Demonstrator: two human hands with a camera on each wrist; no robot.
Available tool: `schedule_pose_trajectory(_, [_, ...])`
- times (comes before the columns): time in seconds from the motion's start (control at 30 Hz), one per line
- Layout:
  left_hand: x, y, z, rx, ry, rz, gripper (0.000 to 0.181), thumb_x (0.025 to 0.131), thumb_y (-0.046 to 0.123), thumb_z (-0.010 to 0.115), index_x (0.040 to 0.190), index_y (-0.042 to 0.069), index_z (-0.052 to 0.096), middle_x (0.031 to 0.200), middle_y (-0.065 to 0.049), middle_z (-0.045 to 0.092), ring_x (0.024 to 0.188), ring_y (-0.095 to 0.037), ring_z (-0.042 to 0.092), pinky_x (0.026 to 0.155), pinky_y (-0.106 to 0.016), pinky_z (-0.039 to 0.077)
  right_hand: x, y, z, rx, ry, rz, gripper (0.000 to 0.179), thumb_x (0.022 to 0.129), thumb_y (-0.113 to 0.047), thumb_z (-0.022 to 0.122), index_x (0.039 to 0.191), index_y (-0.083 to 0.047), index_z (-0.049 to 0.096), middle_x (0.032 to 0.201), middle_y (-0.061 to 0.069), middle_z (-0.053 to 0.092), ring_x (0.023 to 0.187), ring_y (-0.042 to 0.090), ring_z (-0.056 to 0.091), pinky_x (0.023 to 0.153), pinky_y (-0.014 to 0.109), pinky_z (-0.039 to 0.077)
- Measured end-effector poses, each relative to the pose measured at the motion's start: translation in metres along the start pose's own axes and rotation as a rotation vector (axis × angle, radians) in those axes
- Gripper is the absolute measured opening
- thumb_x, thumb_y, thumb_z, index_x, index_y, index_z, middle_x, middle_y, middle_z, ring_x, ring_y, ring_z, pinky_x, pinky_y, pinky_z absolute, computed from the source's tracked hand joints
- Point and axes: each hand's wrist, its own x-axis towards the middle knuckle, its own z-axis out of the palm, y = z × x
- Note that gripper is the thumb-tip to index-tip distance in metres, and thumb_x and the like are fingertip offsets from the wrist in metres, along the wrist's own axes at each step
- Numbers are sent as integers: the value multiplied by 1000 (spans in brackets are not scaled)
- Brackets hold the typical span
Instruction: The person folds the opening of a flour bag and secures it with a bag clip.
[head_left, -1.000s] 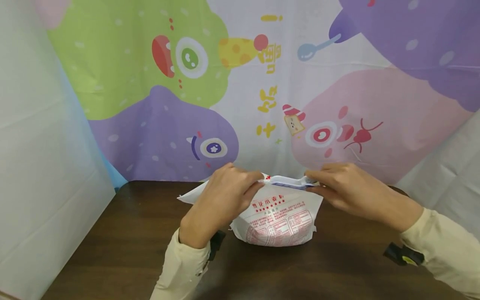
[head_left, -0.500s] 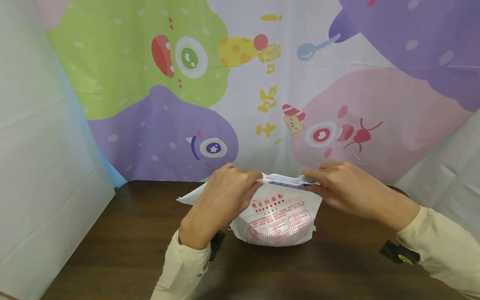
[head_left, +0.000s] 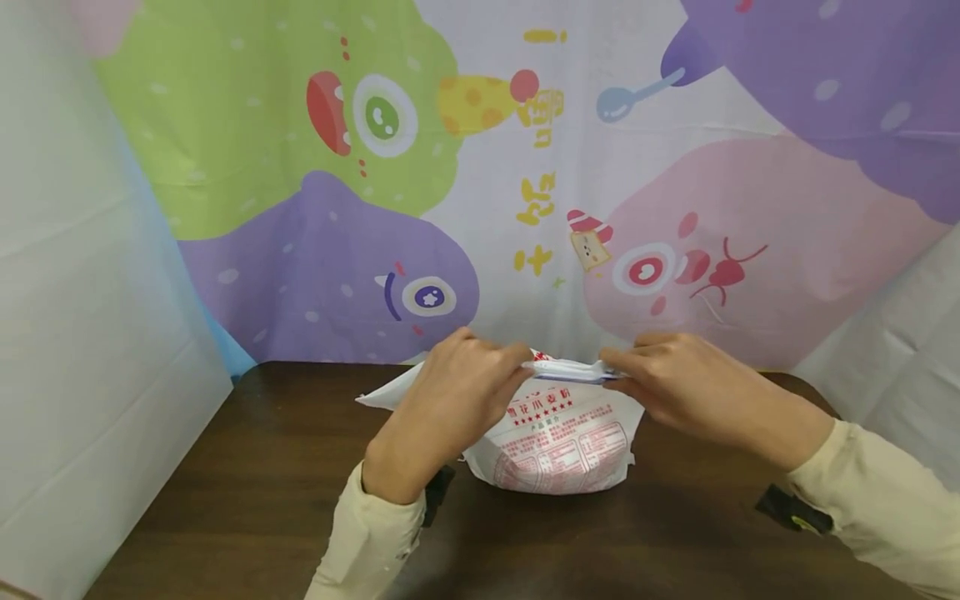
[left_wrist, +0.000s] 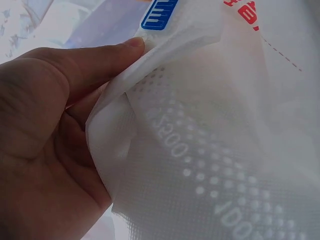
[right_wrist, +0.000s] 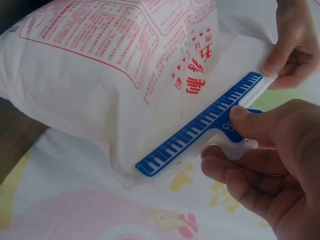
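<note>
A white flour bag with red print sits on the table, its top edge folded over. Across that fold lies a clip, blue with a piano-key pattern and white underneath. My right hand pinches the clip's handle between thumb and fingers, best seen in the right wrist view. At the other end of the fold, my left hand pinches the bag's edge, its thumb close to the clip's blue end in the left wrist view. In the head view, both hands cover parts of the fold.
The dark wooden table extends around the bag. Behind it hangs a cloth printed with cartoon monsters. A white curtain runs along the left side, with more white fabric at the right.
My right hand has moved slightly left with the clip, which now appears flatter along the fold. My left hand still holds the bag's edge and has barely shifted.
</note>
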Motion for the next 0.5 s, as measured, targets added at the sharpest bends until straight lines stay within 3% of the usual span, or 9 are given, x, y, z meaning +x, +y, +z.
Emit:
schedule_pose_trajectory(0.3, [1,2,-2,18,-29,3,11,90,16,74,82,14,66,58,6,57,53,-12,52,64,-32,41,2,-3,-1,-5,1,-6,46,104,-45,31,97,-14,65,64,-9,46,55,6,46,48,21,41])
schedule_pose_trajectory(0.43, [1,3,-2,24,-36,0,11,90,14,73,82,14,66,58,5,57,53,-12,52,64,-32,42,5,-5,-2,-11,-18,-5,15,97,-29,64,95,-14,64,63,-9,45,54,6,44,47,20,39])
schedule_pose_trajectory(0.5, [1,3,-2,23,-31,-2,11,90,14,73,81,14,66,57,5,56,53,-12,52,64,-32,42,6,-5,-2,-11,-26,-2,18,85,-18,79,94,-14,64,62,-9,45,53,6,43,46,20,38])
